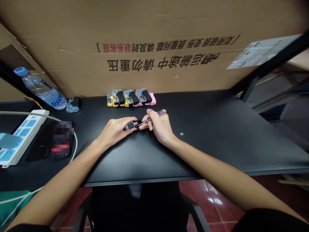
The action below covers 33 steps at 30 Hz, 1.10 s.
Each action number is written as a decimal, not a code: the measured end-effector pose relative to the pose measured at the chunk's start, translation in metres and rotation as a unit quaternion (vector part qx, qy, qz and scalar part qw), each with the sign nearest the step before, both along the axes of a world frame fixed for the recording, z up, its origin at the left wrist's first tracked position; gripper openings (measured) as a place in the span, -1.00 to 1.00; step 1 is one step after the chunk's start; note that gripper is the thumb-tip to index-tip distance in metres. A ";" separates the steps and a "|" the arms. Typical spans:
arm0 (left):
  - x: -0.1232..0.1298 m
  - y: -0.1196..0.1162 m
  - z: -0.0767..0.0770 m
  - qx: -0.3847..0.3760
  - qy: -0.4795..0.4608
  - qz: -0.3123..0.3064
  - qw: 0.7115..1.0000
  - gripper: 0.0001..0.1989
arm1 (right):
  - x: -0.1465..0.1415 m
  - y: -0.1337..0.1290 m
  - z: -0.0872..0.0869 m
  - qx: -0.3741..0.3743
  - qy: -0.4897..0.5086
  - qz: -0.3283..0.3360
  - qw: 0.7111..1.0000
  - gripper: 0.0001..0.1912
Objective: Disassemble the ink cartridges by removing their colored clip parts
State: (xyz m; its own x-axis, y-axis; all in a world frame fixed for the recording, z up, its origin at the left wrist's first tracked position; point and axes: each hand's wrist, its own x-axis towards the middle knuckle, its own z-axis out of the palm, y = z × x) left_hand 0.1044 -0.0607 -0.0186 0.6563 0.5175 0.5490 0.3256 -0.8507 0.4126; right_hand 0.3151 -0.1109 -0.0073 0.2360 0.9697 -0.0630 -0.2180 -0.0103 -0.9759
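Over the middle of the black table, my left hand [116, 129] is closed on a small dark device [130, 125] with a grey face. My right hand [159, 126] grips a screwdriver [161, 112] with a clear purplish handle. Its metal shaft slants down to the left, and the tip meets the right part of the device; the exact contact point is too small to make out. Behind the hands, several small clear-and-black cases [130, 98] with yellow and pink parts stand in a row. A small white C-shaped piece [182, 134] lies right of my right hand.
A large cardboard box [145, 38] stands along the table's [217, 135] back edge. At the left are a water bottle [43, 88], another clear-and-black case [73, 104], a white power strip [26, 135], a loose cable and a blurred dark object [62, 140]. A chair is below the front edge.
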 end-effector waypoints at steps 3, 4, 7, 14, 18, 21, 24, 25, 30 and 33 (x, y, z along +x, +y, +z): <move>-0.001 0.002 0.003 -0.018 -0.004 0.002 1.000 -0.72 | 0.006 0.000 0.005 0.044 -0.043 -0.017 0.998 -0.47; -0.002 0.002 0.004 -0.028 -0.006 0.007 1.000 -0.72 | 0.009 0.001 0.008 0.059 -0.059 -0.024 0.996 -0.46; -0.004 0.005 0.008 -0.071 -0.011 0.038 0.997 -0.69 | 0.017 0.002 0.017 0.090 -0.114 -0.037 0.989 -0.42; -0.005 0.008 0.013 -0.166 -0.032 0.096 0.981 -0.63 | 0.023 -0.002 0.019 0.098 -0.224 0.001 0.970 -0.38; -0.004 0.010 0.013 -0.195 -0.046 0.118 0.973 -0.60 | 0.024 -0.003 0.014 0.100 -0.276 0.037 0.955 -0.38; -0.003 0.011 0.013 -0.206 -0.049 0.128 0.969 -0.59 | 0.024 -0.002 0.011 0.097 -0.287 0.058 0.951 -0.40; -0.003 0.011 0.012 -0.211 -0.048 0.132 0.967 -0.56 | 0.025 -0.002 0.010 0.106 -0.293 0.077 0.947 -0.44; -0.003 0.011 0.012 -0.212 -0.047 0.131 0.967 -0.56 | 0.026 -0.003 0.010 0.114 -0.301 0.081 0.943 -0.46; -0.002 0.010 0.012 -0.215 -0.051 0.127 0.967 -0.58 | 0.026 -0.004 0.010 0.141 -0.345 0.083 0.924 -0.56; -0.002 0.010 0.013 -0.215 -0.052 0.122 0.968 -0.61 | 0.027 -0.004 0.011 0.138 -0.351 0.077 0.923 -0.56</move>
State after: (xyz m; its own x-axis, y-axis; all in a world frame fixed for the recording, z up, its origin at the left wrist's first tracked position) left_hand 0.1024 -0.0508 -0.0057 0.4385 0.8453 0.3051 0.4332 -0.4963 0.7524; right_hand 0.3419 -0.1153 0.0034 -0.0166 0.9512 0.3082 0.4529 0.2820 -0.8458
